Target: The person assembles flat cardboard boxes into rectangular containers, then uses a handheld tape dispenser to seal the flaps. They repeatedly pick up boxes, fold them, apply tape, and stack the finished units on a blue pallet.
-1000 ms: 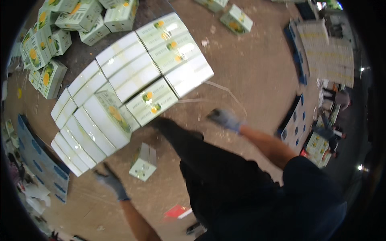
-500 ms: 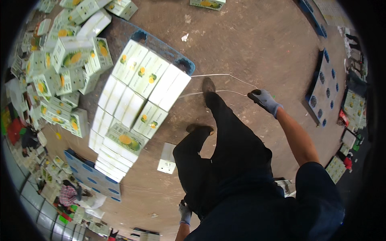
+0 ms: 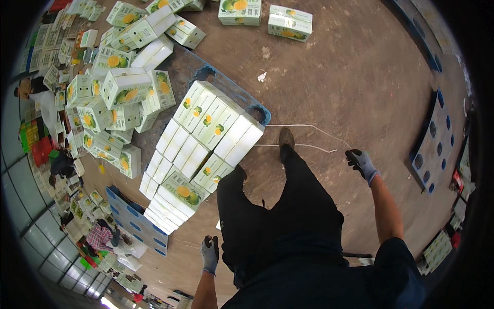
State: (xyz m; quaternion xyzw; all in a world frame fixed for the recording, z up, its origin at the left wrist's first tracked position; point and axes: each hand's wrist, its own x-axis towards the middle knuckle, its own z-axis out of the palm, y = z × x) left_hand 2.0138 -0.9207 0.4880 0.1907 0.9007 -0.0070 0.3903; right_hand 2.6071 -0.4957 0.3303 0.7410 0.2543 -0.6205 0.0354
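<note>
My right hand [image 3: 362, 164], in a grey glove with dark fingertips, hangs with its fingers apart and no visible grip on anything. Just beyond its fingertips is the end of a thin white strap [image 3: 314, 125], whose two strands run out from the blue pallet [image 3: 266, 114] over the floor. Stacked on that pallet are white cartons [image 3: 239, 136] with green and orange fruit prints. My left hand [image 3: 209, 252], gloved alike, is beside my left hip, fingers loosely bent and apart, holding nothing I can see. It is nearest to the low end of the carton stack.
Left of the stack lies a tumbled heap of similar cartons [image 3: 123, 92]. Two cartons [image 3: 289, 23] stand on the floor ahead. A blue-edged pallet [image 3: 432, 141] leans at the right, another [image 3: 136, 221] at the left. A person in a checked shirt [image 3: 99, 238] is farther left.
My right hand has let go of the strap, and its fingers have spread. My left hand has come forward and outward from my hip. The view has shifted, and I stand closer to the stack.
</note>
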